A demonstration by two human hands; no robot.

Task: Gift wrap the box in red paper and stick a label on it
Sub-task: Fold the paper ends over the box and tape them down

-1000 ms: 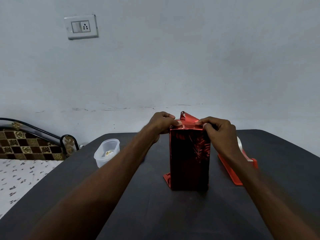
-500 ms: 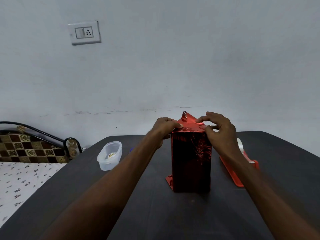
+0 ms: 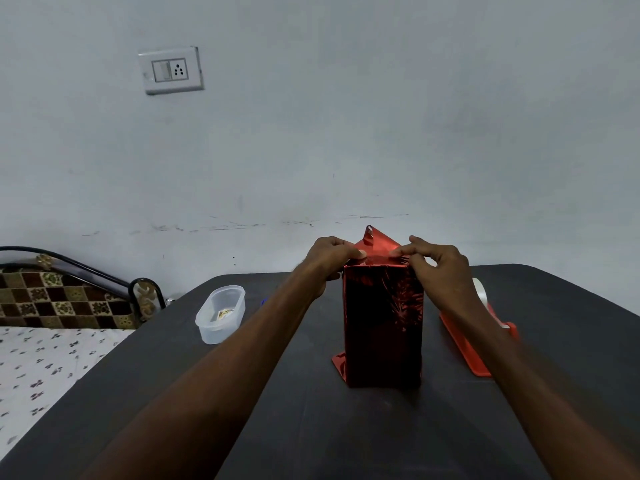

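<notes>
A tall box wrapped in shiny red paper (image 3: pixel 382 327) stands upright on the dark table (image 3: pixel 311 427). At its top a triangular paper flap (image 3: pixel 375 242) points up. My left hand (image 3: pixel 329 259) pinches the folded paper at the top left edge, thumb on top. On the top right edge my right hand (image 3: pixel 440 268) presses the fold down with thumb and forefinger. A loose red paper corner (image 3: pixel 339 363) sticks out at the box's lower left.
A red tape dispenser with a white roll (image 3: pixel 481 327) lies right of the box, partly behind my right forearm. A clear plastic container (image 3: pixel 221 315) stands to the left. Beyond the table's left edge is a bed (image 3: pixel 45 358) with a patterned headboard.
The view has shifted slightly. My right fingers have drawn in along the top fold, and my left thumb has slid a little toward the box's middle. The box has stayed in place.
</notes>
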